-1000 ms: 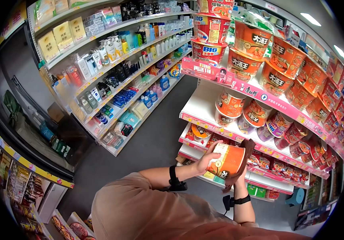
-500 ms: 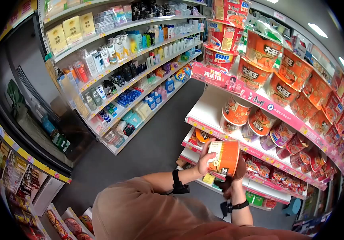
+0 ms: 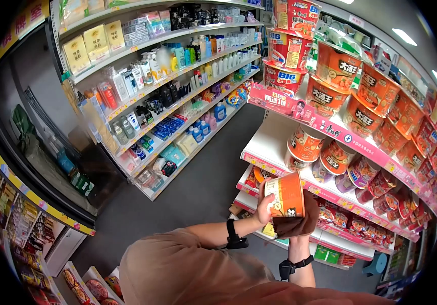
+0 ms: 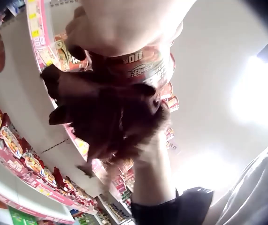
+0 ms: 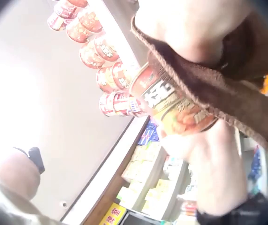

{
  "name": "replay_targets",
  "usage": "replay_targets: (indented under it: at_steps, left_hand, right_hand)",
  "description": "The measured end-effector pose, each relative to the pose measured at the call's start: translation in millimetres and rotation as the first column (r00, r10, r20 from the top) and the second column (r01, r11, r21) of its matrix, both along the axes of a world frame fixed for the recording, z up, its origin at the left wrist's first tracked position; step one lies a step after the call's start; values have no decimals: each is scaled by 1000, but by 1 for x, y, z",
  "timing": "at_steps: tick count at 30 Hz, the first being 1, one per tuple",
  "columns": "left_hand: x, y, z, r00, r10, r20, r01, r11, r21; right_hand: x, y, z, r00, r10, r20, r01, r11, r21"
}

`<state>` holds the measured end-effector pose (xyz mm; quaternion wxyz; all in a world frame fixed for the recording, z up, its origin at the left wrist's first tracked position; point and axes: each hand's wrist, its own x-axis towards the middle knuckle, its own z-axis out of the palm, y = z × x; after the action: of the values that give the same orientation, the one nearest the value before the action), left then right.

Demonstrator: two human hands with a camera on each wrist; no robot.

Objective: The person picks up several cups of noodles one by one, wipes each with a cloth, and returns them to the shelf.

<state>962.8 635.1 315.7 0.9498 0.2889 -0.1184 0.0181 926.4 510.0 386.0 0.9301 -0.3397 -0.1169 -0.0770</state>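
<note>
An orange instant noodle cup [image 3: 286, 194] is held up before the shelves, tilted, in the head view. My left hand [image 3: 263, 209] grips its left side, thumb along the wall. A brown cloth [image 3: 290, 227] lies against the cup's right side and underside. In the right wrist view my right hand [image 5: 190, 30] holds this cloth with its stitched edge crossing the cup; the cloth hides part of the fingers. Dark folds of the cloth fill the middle of the left wrist view, just below the cup.
A shelf unit [image 3: 274, 147] of noodle cups and packets stands right in front, with stacked cups [image 3: 368, 117] on top. Further left, a shelf [image 3: 172, 76] carries bottles and toiletries. Grey floor [image 3: 177, 203] runs between them. A blue stool [image 3: 376, 264] stands at lower right.
The cup has turned more upright in my left hand. My right hand has moved the cloth from the cup's right end down to its lower side. The view has shifted slightly.
</note>
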Motion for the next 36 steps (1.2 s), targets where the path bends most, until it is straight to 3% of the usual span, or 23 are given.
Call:
replay_targets:
  at_steps: [2, 4, 6, 7, 8, 9, 12, 16, 17, 18, 19, 21, 23, 24, 26, 27, 28, 29, 30, 31, 33, 34, 36]
  left_hand:
    - [-2, -8, -11, 989, 93, 114, -103, 991, 83]
    - [-6, -2, -28, 968, 64, 242, -171, 876, 451]
    - [-5, 6, -25, 939, -165, 300, -49, 802, 595]
    - [5, 14, -30, 926, -321, 201, 91, 703, 706]
    - [5, 24, -7, 909, -327, 260, -73, 489, 869]
    - [4, 31, 16, 897, -354, 264, -52, 510, 859]
    - [9, 37, 54, 875, -376, 306, -9, 619, 786]
    - [6, 26, 40, 899, -381, 216, 139, 715, 685]
    - [8, 20, 27, 927, -293, 235, 54, 723, 689]
    - [12, 18, 14, 930, -270, 251, 33, 741, 671]
    - [15, 16, 4, 931, -248, 266, 16, 759, 651]
    - [14, 16, 7, 925, -240, 293, 1, 775, 632]
    - [7, 18, 16, 909, -309, 279, 61, 762, 645]
    - [-1, 18, 21, 903, -339, 266, 91, 753, 651]
    - [-10, 14, 26, 937, -272, 219, 92, 798, 596]
    - [-7, 10, 18, 959, -210, 189, 67, 819, 570]
    - [-4, 6, 8, 977, -152, 152, 45, 836, 546]
    - [0, 4, 3, 988, -80, 135, -15, 810, 587]
    - [4, 4, -4, 979, -178, 100, 111, 875, 472]
    - [4, 7, -8, 971, -218, 98, 144, 861, 489]
    - [6, 10, -11, 953, -283, 110, 195, 849, 491]
    - [3, 11, -15, 947, -303, 111, 217, 853, 475]
    - [-11, 12, -9, 932, -352, 84, 284, 856, 431]
  right_hand:
    - [-2, 3, 9, 998, -48, 27, 46, 996, 78]
    - [21, -34, -28, 989, -100, 108, 94, 994, 56]
    - [10, -34, 19, 1000, -11, -7, 12, 982, 188]
    - [1, -36, 27, 951, -281, 128, 309, 869, -387]
    - [-8, -36, 30, 833, -407, 373, 526, 378, -762]
    - [-8, -32, 15, 915, -384, 123, 379, 716, -586]
    - [-10, -28, 1, 969, -234, -73, 199, 925, -324]
    - [-8, -24, -54, 756, -653, -49, 569, 692, -445]
    - [-13, -14, -44, 729, -618, -294, 470, 765, -441]
    - [-19, -6, -75, 725, -661, 194, 590, 450, -671]
    - [-29, 8, -52, 698, -673, 243, 595, 357, -720]
    - [-26, -2, -40, 793, -573, 208, 578, 597, -556]
    - [-3, -37, -40, 907, -422, 5, 391, 836, -384]
    - [-2, -43, -32, 981, -146, -127, 144, 989, -29]
    - [-4, -41, -38, 929, -224, -295, 202, 974, -105]
    - [1, -37, -49, 944, -261, -200, 244, 964, -108]
    - [-3, -25, -51, 891, -439, -117, 397, 877, -271]
    - [-13, -5, -58, 733, -671, 114, 590, 543, -598]
    - [-20, 8, -65, 584, -742, 328, 667, 209, -715]
    - [-23, 14, -68, 508, -759, 407, 683, 67, -728]
    - [-11, -1, -43, 679, -734, -15, 593, 561, -577]
    - [-8, -18, -39, 791, -601, -112, 490, 733, -472]
    - [-2, -49, -32, 925, -333, -180, 226, 868, -442]
